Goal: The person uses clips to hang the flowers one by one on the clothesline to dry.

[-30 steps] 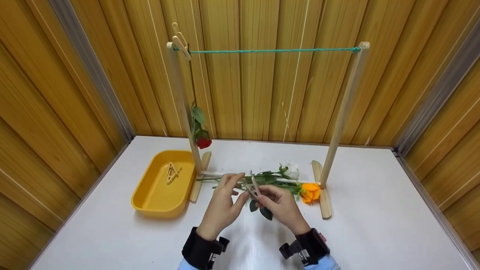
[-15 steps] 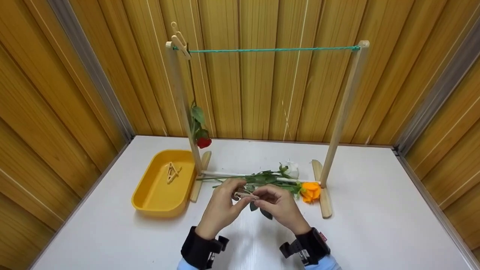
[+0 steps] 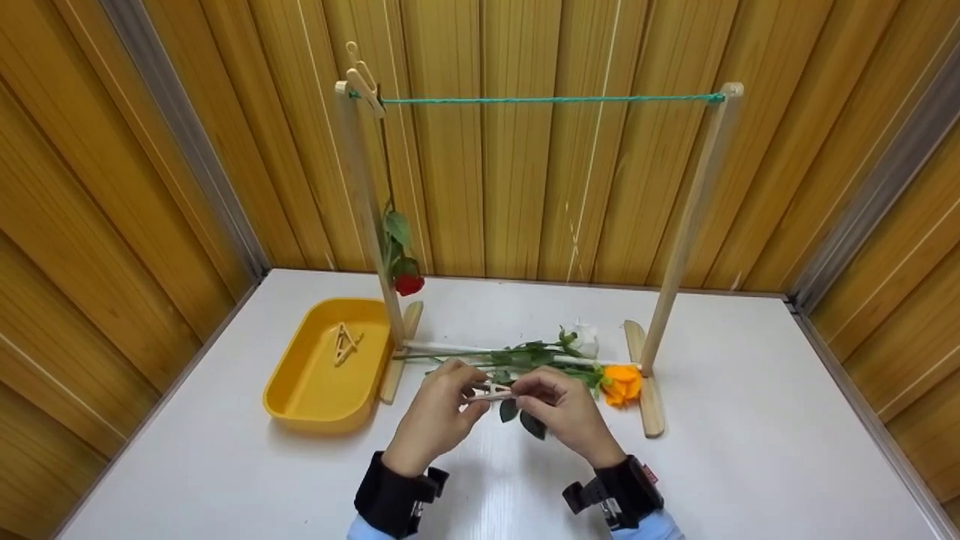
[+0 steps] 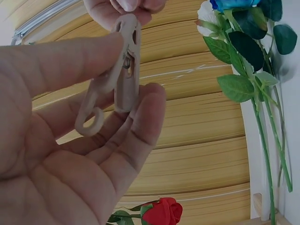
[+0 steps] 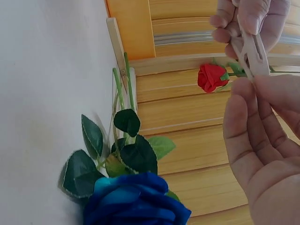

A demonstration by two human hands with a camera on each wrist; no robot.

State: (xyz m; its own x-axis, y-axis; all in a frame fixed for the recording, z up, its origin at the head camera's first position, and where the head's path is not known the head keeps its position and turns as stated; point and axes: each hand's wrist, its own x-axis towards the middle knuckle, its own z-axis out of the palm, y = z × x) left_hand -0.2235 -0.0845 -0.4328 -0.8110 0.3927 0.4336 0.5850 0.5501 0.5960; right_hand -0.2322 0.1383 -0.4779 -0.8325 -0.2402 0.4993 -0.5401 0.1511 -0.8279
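My left hand [image 3: 442,412] holds the handle end of a beige plastic clothespin [image 3: 491,391], its hooked handle plain in the left wrist view. My right hand [image 3: 566,412] pinches the clothespin's other end, so the peg lies sideways between both hands. Beneath them lie a white rose [image 3: 583,341], an orange rose [image 3: 622,385] and a blue rose [image 5: 136,201], whose bloom is hidden in the head view. A red rose [image 3: 409,283] hangs head down from the green cord [image 3: 547,100], held there by another clothespin [image 3: 364,88].
A wooden frame with a left post [image 3: 367,202] and a right post [image 3: 686,225] carries the cord. Left of it stands a yellow tray [image 3: 300,412] with several-part beige clothespins [image 3: 344,345] inside. Wood-patterned panels [image 3: 510,187] wall in the white table [image 3: 750,420].
The clothespin has turned from steeply tilted to nearly level between the hands. My left fingers have come down from above it onto its handle end. The flowers and frame have not moved.
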